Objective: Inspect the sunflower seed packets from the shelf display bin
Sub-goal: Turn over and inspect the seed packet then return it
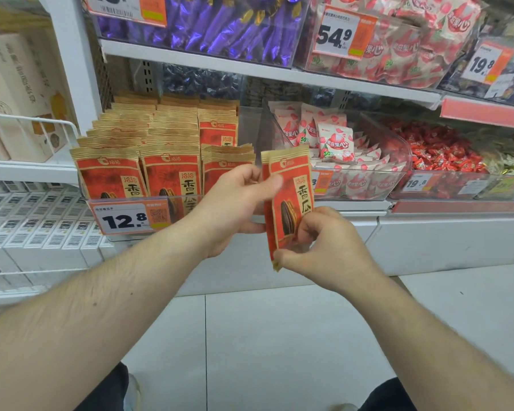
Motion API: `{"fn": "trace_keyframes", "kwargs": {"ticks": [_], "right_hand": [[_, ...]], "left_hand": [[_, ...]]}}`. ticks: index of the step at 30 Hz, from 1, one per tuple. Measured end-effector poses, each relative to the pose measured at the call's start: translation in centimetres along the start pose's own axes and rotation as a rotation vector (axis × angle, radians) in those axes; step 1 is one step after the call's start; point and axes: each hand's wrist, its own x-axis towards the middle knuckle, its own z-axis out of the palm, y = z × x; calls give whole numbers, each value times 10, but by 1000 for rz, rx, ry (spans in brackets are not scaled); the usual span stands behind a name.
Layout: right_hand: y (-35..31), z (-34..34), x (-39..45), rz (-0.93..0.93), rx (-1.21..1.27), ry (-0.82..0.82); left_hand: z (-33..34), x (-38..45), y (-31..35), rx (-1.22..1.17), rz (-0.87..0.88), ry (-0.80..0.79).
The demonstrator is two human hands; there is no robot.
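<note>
We hold two sunflower seed packets [288, 200] out of the display bin [137, 203]: our left hand [235, 209] pinches their upper edge, our right hand [318, 244] pinches the bottom corner. Inspection seems underway; the remaining packets [137, 161] sit untouched behind our fingers.

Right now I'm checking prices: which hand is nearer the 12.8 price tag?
Left. The left hand holds the sunflower seed packets just right of the 12.8 price tag; the right hand pinches their lower corner, farther right.
</note>
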Motion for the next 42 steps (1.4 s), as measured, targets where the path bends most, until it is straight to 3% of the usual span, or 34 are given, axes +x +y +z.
{"fn": "trace_keyframes", "kwargs": {"ticks": [4, 7, 12, 17, 21, 22, 24, 27, 30, 37, 42], "right_hand": [[-10, 3, -2, 12, -20, 11], [-11, 0, 0, 116, 195, 19], [-8, -3, 3, 129, 619, -32], [-7, 0, 6, 207, 740, 8], [-12, -14, 26, 364, 1259, 186], [-14, -22, 35, 373, 1400, 244], [-22, -38, 55, 338, 1503, 334], [-38, -48, 88, 196, 1336, 379], [-50, -49, 121, 59, 1053, 337], [-57, -22, 185, 7, 745, -76], [-59, 3, 205, 19, 525, -258]], "left_hand": [[-6, 1, -8, 244, 156, 159], [-15, 1, -11, 383, 195, 178], [-18, -7, -12, 409, 151, 85], [-26, -11, 3, 265, 251, 118], [-56, -5, 17, 805, 649, 420], [-63, -1, 18, 962, 691, 466], [-72, 5, 17, 1219, 597, 484], [-74, 12, 12, 1405, 387, 404], [-73, 17, 5, 1408, 390, 410], [-78, 29, -9, 1322, 491, 522], [-79, 32, -9, 1275, 524, 507]]}}
